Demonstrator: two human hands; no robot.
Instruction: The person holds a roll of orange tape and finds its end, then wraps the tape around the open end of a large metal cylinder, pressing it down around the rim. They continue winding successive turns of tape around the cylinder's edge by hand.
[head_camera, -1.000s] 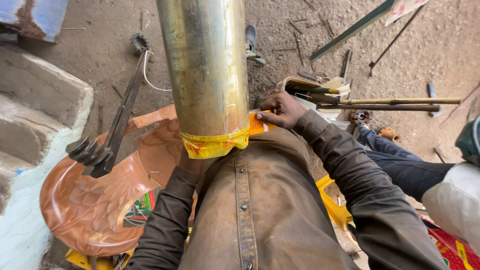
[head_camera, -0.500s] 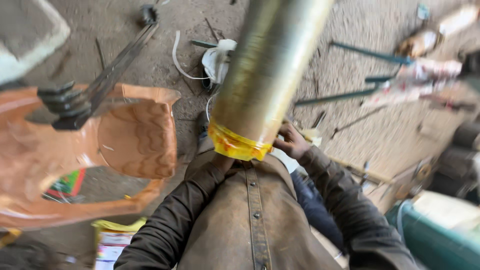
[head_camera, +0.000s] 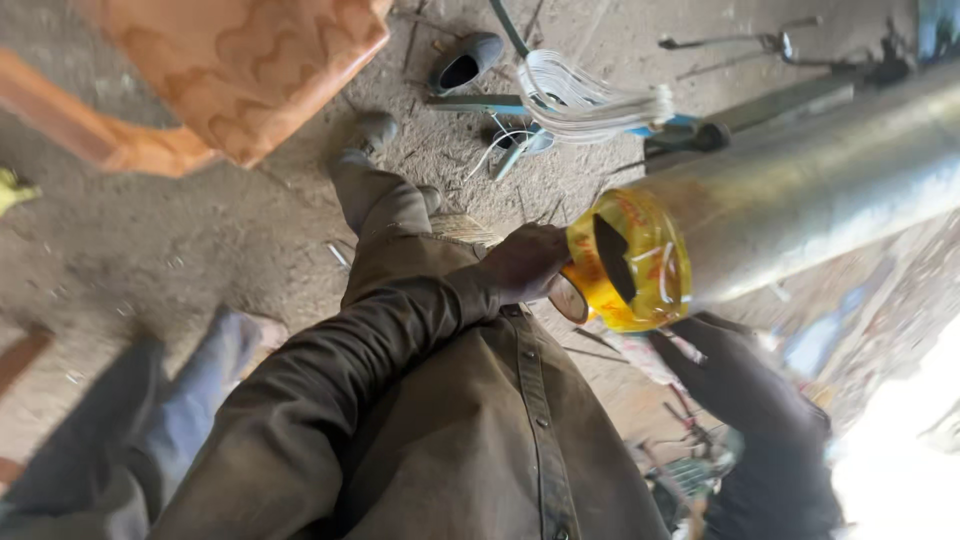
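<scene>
A long grey metal cylinder (head_camera: 800, 205) is lying across the upper right of the head view, angling down from the right edge toward the person's chest. Its near end is wrapped in glossy yellow plastic tape (head_camera: 632, 262), with a dark slot showing in the capped face. Largest after that, the person's brown button-up shirt (head_camera: 480, 440) is filling the lower middle of the frame.

An orange patterned plastic tub (head_camera: 235, 65) is sitting upside-down-looking at the top left on the dusty concrete floor (head_camera: 140, 250), well apart from the cylinder. Another person's blue trouser leg (head_camera: 130, 430) is showing at the lower left. A bundle of white wire loops (head_camera: 590, 95) is lying on the floor beyond the cylinder's end, near a dark shoe (head_camera: 462, 62) and thin metal rods (head_camera: 740, 45).

The left hand (head_camera: 528, 265) is pressing against the yellow-taped end from the side, fingers curled onto the rim, gripping it. The right hand (head_camera: 705, 345) is sitting just under the taped end, dark and partly in shadow; it looks to be touching the cylinder's underside, but how far open it is cannot be told.
</scene>
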